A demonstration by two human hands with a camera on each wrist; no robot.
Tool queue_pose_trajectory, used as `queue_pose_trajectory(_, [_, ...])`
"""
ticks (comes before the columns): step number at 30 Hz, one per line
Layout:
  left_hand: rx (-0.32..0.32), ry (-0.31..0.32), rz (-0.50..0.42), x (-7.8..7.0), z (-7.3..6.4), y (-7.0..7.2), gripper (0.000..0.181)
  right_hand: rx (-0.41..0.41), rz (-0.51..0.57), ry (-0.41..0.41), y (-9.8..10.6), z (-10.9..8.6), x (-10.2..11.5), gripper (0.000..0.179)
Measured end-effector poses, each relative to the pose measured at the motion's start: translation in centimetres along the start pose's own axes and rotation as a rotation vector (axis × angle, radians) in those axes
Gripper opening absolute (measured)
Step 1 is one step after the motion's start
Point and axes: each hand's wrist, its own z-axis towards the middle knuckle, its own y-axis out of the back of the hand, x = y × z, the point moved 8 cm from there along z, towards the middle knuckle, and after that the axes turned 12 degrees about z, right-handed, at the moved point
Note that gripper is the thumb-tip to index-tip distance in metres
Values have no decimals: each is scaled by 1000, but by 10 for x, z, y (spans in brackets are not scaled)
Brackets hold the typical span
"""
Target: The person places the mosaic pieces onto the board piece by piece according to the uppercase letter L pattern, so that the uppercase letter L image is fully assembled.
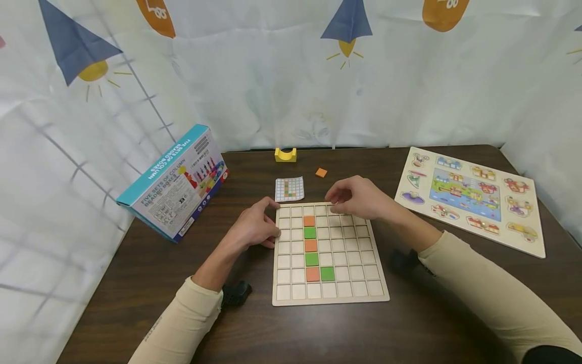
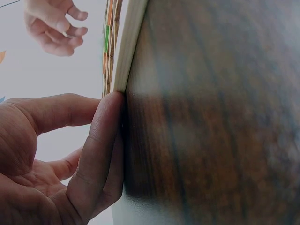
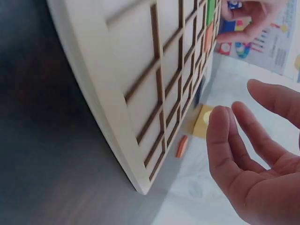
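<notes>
A pale wooden grid board (image 1: 331, 299) lies on the dark table, with orange squares (image 1: 310, 245) and green squares (image 1: 311, 259) alternating down one column. One more green square (image 1: 327, 274) sits to the right of the lowest orange one. My left hand (image 1: 254, 223) rests at the board's left side, fingertips against its edge. Over the far edge hovers my right hand (image 1: 359, 197), fingers bent loosely and apart from the thumb, with nothing between them. Just beyond the board are a small pattern card (image 1: 289, 188) and a loose orange square (image 1: 321, 173).
A yellow cradle-shaped block (image 1: 285, 155) stands at the table's back edge. To the left leans a box of beads (image 1: 177, 184). A wooden picture puzzle (image 1: 470, 197) lies at the right. A printed cloth (image 1: 273, 76) hangs behind the table.
</notes>
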Motion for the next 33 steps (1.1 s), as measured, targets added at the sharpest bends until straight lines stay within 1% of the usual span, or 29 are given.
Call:
queue_pose_trajectory(9, [1,1,0,-1,-1,-2,64,-45,-2,-3,12,29,1,29])
queue_pose_trajectory(17, [-7,-5,0,-3,-2,-1,64,-87,-27,-64,22,55,-5,35])
queue_pose_trajectory(24, [-7,-7,4,-2,-1,-1,65,-111,-43,-90,27,74,-9,34])
queue_pose_trajectory(29, [-4,-10,-3,-2,-2,-1,65,-127,-79,-109,30,88,-16,33])
queue_pose_trajectory(33, [-12,-1,9,-1,-2,0,65,-123,-91,-138,30,98,-20,33])
